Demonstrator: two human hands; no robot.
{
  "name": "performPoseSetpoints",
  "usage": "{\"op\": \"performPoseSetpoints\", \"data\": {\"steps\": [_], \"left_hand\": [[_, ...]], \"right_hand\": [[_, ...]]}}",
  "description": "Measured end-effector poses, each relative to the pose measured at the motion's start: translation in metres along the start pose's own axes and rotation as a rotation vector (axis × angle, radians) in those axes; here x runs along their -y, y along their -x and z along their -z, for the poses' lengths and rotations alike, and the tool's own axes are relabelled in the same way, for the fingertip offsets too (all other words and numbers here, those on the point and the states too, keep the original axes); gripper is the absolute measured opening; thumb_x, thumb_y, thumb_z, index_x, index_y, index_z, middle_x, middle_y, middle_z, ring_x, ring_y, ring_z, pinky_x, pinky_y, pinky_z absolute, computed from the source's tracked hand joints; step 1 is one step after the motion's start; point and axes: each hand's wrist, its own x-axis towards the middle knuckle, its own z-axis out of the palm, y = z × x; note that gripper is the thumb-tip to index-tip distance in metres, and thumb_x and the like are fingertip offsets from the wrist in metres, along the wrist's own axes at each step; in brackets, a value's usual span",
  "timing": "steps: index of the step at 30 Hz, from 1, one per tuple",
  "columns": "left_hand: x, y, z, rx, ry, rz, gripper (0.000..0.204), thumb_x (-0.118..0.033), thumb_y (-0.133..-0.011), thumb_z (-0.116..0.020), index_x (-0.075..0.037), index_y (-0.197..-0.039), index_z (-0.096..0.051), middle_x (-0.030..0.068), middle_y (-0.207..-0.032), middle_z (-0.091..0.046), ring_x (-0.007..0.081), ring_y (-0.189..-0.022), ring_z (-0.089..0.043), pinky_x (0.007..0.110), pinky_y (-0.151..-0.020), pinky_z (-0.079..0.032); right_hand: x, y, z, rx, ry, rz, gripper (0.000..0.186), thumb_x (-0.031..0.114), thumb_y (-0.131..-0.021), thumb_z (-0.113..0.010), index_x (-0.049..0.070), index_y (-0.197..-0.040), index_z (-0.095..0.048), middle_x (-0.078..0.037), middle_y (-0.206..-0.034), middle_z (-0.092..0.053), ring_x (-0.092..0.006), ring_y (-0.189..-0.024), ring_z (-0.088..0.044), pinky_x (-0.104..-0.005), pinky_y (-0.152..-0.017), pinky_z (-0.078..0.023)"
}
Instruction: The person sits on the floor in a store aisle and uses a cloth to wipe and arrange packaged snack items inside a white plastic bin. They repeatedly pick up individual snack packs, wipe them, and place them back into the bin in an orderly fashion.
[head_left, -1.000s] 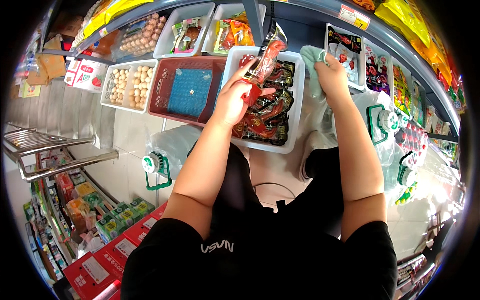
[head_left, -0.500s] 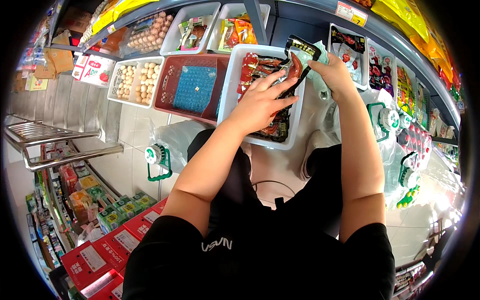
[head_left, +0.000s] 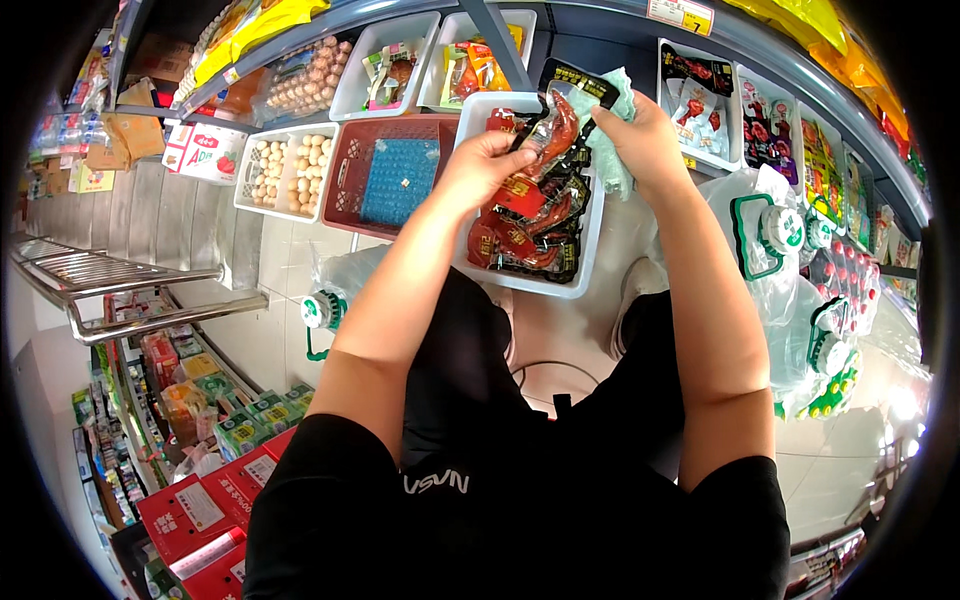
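Observation:
Between my hands, above a white plastic bin [head_left: 592, 262], is a black-edged packet [head_left: 560, 130] of reddish-brown meat with a clear window. It is tilted, its dark end up and to the right. My left hand [head_left: 488, 172] pinches its lower left edge between thumb and fingers. At its upper right edge is my right hand [head_left: 642, 142], closed on a pale green cloth [head_left: 612, 155] and the packet's corner; some of these fingers are hidden behind the cloth. Several similar red and black packets [head_left: 535, 245] lie in the bin below.
Left of the bin stand a dark red basket [head_left: 338, 215] with a blue bottom and a white tray of eggs [head_left: 243, 195]. More bins of packets [head_left: 745, 120] line the shelf at right. Large water bottles [head_left: 785, 230] flank my legs. A metal rack [head_left: 150, 325] stands at left.
My left hand has gone from spread fingers over the packet to a pinch on its lower left edge. The packet has shifted a little left, and the right hand keeps its hold.

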Motion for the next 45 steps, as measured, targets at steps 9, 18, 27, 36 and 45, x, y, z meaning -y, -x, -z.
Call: {"op": "performPoseSetpoints", "data": {"steps": [9, 18, 27, 36, 45], "left_hand": [[0.042, -0.066, 0.059, -0.117, -1.374, -0.159, 0.017, -0.023, -0.089, -0.062, -0.011, -0.097, -0.070, 0.0142, -0.091, -0.068, 0.0374, -0.089, -0.064, 0.047, -0.078, -0.050], [0.098, -0.119, 0.041, 0.007, -1.545, -0.259, 0.020, -0.026, -0.087, -0.065, -0.014, -0.101, -0.071, 0.0094, -0.101, -0.069, 0.0312, -0.103, -0.062, 0.045, -0.089, -0.048], [0.094, -0.097, 0.012, 0.109, -1.525, -0.052, 0.031, -0.035, -0.091, -0.064, -0.006, -0.102, -0.066, 0.0097, -0.107, -0.067, 0.0315, -0.104, -0.063, 0.044, -0.086, -0.049], [0.129, -0.067, -0.005, 0.402, -1.391, 0.314, 0.046, -0.043, -0.083, -0.073, -0.006, -0.110, -0.069, 0.0152, -0.107, -0.070, 0.0329, -0.103, -0.066, 0.043, -0.088, -0.050], [0.044, -0.039, 0.005, 0.302, -0.980, 0.328, 0.031, -0.028, -0.088, -0.067, 0.000, -0.102, -0.068, 0.0134, -0.094, -0.070, 0.0249, -0.087, -0.067, 0.038, -0.078, -0.050]], "right_hand": [[0.020, -0.004, 0.008, -0.156, -0.410, -0.138, 0.028, 0.018, -0.090, -0.066, 0.000, -0.110, -0.064, -0.007, -0.096, -0.068, -0.0142, -0.080, -0.064, -0.0315, -0.071, -0.052], [0.020, -0.003, -0.003, -0.116, -0.292, -0.099, 0.030, 0.021, -0.090, -0.065, -0.001, -0.110, -0.064, -0.007, -0.095, -0.068, -0.0141, -0.081, -0.063, -0.0311, -0.072, -0.052], [0.014, -0.006, -0.001, -0.107, -0.290, -0.095, 0.029, 0.020, -0.090, -0.065, -0.001, -0.110, -0.064, -0.007, -0.095, -0.068, -0.0131, -0.081, -0.063, -0.0309, -0.071, -0.052], [0.022, 0.003, -0.007, -0.098, -0.356, -0.073, 0.027, 0.017, -0.090, -0.065, -0.001, -0.110, -0.063, -0.007, -0.095, -0.068, -0.0134, -0.082, -0.064, -0.0308, -0.073, -0.052], [0.009, 0.001, 0.000, -0.101, -0.135, -0.049, 0.025, 0.017, -0.089, -0.064, 0.001, -0.108, -0.065, -0.009, -0.096, -0.070, -0.0157, -0.084, -0.065, -0.0325, -0.077, -0.052]]}}
